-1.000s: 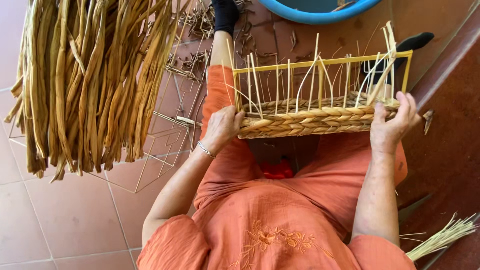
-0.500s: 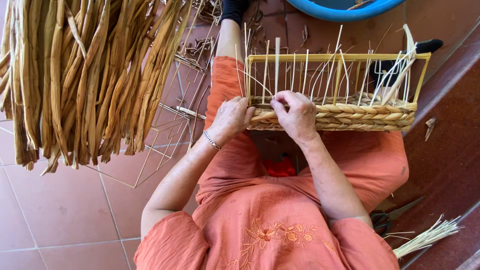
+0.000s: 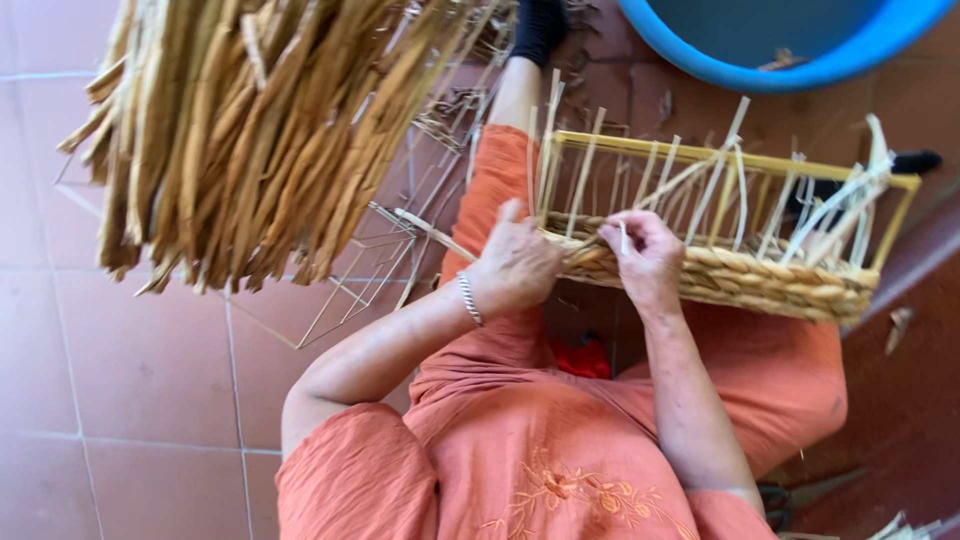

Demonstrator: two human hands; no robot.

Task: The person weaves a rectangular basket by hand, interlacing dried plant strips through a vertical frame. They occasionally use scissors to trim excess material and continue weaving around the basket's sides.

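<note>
Two hands, left hand (image 3: 515,265), right hand (image 3: 650,260), fingers curled on woven basket (image 3: 760,280)

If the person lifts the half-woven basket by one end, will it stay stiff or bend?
The basket probably stays rigid: its yellow frame looks like stiff rod. It seems light, being mostly open uprights. The loose pale strips look floppy and may snag. Both the left hand and the right hand rest on the woven band.
</note>
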